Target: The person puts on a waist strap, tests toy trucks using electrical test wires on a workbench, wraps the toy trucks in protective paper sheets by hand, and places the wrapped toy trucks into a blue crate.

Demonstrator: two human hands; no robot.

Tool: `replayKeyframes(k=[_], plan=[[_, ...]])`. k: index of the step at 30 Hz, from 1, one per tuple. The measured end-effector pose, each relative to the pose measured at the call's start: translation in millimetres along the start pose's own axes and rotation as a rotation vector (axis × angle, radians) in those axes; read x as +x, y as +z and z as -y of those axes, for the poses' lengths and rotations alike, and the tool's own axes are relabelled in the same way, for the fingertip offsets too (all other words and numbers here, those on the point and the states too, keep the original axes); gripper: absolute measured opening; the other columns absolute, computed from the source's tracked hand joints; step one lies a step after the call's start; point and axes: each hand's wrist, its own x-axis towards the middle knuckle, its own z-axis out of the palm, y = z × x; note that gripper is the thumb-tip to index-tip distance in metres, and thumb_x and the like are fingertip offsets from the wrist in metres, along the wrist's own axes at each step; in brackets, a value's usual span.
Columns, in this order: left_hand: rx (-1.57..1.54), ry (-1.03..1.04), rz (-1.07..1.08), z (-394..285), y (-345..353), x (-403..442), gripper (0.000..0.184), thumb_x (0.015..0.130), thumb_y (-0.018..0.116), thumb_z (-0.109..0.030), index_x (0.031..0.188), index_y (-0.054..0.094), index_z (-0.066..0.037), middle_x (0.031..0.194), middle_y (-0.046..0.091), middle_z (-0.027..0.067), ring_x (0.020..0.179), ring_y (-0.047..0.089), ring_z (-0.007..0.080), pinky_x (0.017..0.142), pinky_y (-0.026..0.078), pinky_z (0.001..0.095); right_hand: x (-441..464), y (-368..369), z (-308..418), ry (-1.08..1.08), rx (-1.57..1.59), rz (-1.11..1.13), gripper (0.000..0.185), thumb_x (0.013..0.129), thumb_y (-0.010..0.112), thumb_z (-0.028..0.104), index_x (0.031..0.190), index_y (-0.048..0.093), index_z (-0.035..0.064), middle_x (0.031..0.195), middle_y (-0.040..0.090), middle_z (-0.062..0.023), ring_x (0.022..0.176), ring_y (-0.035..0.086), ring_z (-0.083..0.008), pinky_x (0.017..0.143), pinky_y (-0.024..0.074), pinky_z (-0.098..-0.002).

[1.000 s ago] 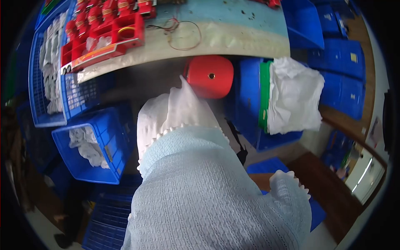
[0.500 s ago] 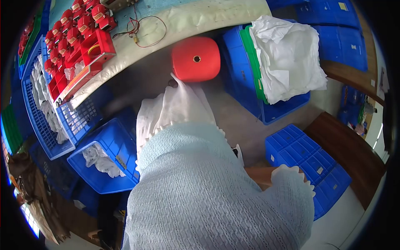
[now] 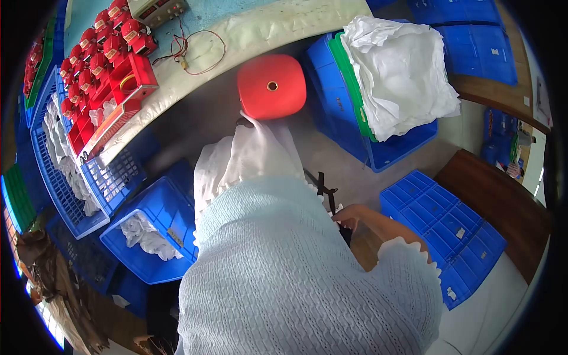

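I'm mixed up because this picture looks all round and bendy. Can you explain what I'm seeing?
There's no robot, just a person wearing a pale blue knitted top. The camera is on their head, looking forward and down, so their own body fills the middle. Their right hand is by their side, near a black strap; I can't tell whether it holds anything. I can't make out their left hand. On the table are small red pieces, a red divided tray and thin wires. Below its edge is a red stool, beside white sheets on a blue bin.
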Motion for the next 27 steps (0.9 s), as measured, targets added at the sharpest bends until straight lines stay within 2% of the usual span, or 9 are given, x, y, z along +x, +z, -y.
replayKeyframes(k=[5,9,11,13,14,16,20,24,27], plan=[[-0.060,-0.024,0.019,2,4,-2,0.021,0.093,0.045,-0.025,0.083,0.053,-0.009,0.055,0.049,-0.0005,0.044,0.043,0.0072,0.046,0.037,0.0244,-15,8,3,-0.348,0.069,-0.270,0.033,0.075,0.065,0.021,0.097,0.057,-0.0014,0.072,0.061,-0.0099,0.067,0.060,-0.0264,0.071,0.0494,-0.0407],[-0.139,-0.015,0.024,13,11,-2,0.022,0.093,0.044,-0.026,0.082,0.053,-0.009,0.054,0.049,-0.0007,0.043,0.042,0.0070,0.045,0.037,0.0244,-27,-2,5,-0.652,0.522,-0.297,0.022,0.082,0.057,0.026,0.084,0.062,0.0044,0.076,0.064,-0.0099,0.074,0.060,-0.0173,0.059,0.0472,-0.0310],[-0.180,0.002,0.025,17,15,-1,0.022,0.093,0.044,-0.026,0.082,0.053,-0.009,0.054,0.048,-0.0008,0.043,0.042,0.0069,0.045,0.037,0.0244,-110,19,14,-0.917,0.553,-0.340,0.015,0.084,0.054,0.019,0.080,0.059,0.0055,0.065,0.060,-0.0054,0.062,0.056,-0.0129,0.057,0.0433,-0.0291],[-0.219,0.017,0.027,21,17,0,0.022,0.093,0.044,-0.026,0.082,0.053,-0.009,0.053,0.048,-0.0009,0.043,0.042,0.0069,0.045,0.037,0.0244,-186,32,26,-1.211,0.406,-0.384,0.018,0.086,0.050,0.016,0.097,0.051,0.0018,0.059,0.055,-0.0051,0.058,0.055,-0.0172,0.060,0.0453,-0.0287],[-0.240,0.023,0.028,23,18,0,0.022,0.093,0.044,-0.027,0.082,0.053,-0.009,0.053,0.048,-0.0009,0.042,0.042,0.0068,0.045,0.037,0.0244,-216,41,33,-1.218,0.389,-0.389,0.018,0.086,0.050,0.016,0.097,0.051,0.0018,0.059,0.055,-0.0051,0.058,0.055,-0.0172,0.060,0.0453,-0.0287],[-0.281,0.041,0.031,25,23,0,0.023,0.093,0.044,-0.027,0.082,0.053,-0.010,0.053,0.048,-0.0010,0.042,0.041,0.0067,0.044,0.036,0.0244,-259,62,51,-1.506,0.413,0.016,0.020,0.089,0.045,0.018,0.101,0.047,0.0028,0.061,0.052,-0.0050,0.058,0.052,-0.0138,0.054,0.0418,-0.0258],[-0.389,0.088,0.008,37,33,-13,0.023,0.094,0.044,-0.027,0.081,0.053,-0.010,0.052,0.047,-0.0012,0.041,0.041,0.0066,0.044,0.036,0.0244,-278,113,110,-1.680,-0.009,0.047,0.020,0.091,0.041,0.018,0.106,0.043,0.0040,0.064,0.050,-0.0055,0.054,0.047,-0.0109,0.048,0.0369,-0.0226],[-0.535,0.168,-0.100,58,35,-52,0.024,0.094,0.044,-0.028,0.081,0.052,-0.010,0.051,0.047,-0.0014,0.040,0.040,0.0064,0.043,0.036,0.0245,-254,139,160,-1.530,0.364,0.362,0.020,0.091,0.040,0.016,0.108,0.042,0.0053,0.066,0.047,-0.0061,0.049,0.042,-0.0100,0.044,0.0335,-0.0214],[-0.667,0.170,-0.157,30,90,-90,0.024,0.094,0.044,-0.028,0.081,0.052,-0.010,0.051,0.047,-0.0015,0.040,0.040,0.0063,0.043,0.036,0.0245,-256,135,165,-1.672,0.240,-0.036,0.026,0.087,0.042,0.010,0.113,0.042,0.0062,0.062,0.042,-0.0042,0.045,0.037,-0.0088,0.041,0.0316,-0.0208]])
